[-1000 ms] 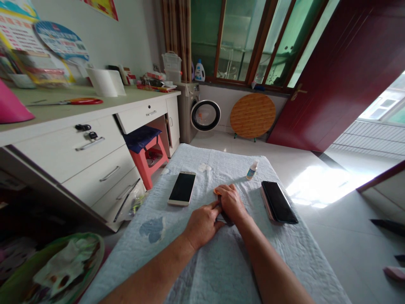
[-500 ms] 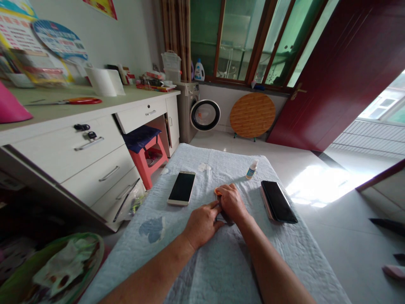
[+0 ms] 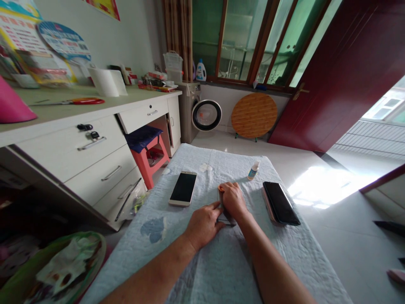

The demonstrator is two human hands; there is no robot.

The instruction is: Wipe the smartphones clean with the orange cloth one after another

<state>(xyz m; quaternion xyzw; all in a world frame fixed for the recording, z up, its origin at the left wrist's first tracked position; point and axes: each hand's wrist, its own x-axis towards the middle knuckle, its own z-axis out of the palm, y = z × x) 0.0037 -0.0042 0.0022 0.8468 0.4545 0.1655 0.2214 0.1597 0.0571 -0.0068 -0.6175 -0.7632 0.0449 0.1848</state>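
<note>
My right hand (image 3: 233,199) is closed on a small orange cloth (image 3: 221,188), pressing it on a dark flat object (image 3: 226,217) that looks like a phone. Around the near left edge of that object my left hand (image 3: 204,221) is closed, thumb and fingers gripping it. Both hands hide much of it. To the left a white-framed phone (image 3: 182,188) lies screen up. A small spray bottle (image 3: 253,171) stands beyond my right hand. At the right a black phone (image 3: 281,202) rests on a pinkish item (image 3: 268,203).
The bed-like surface has a pale blue quilted cover (image 3: 221,158). A white desk (image 3: 104,166) with drawers runs along the left, a red stool (image 3: 148,162) beside it. A green basket (image 3: 103,249) is at the lower left. A washing machine (image 3: 188,107) stands behind.
My right hand and the orange cloth have shifted slightly on the dark object. My left hand keeps its hold. The whole view has moved a little.
</note>
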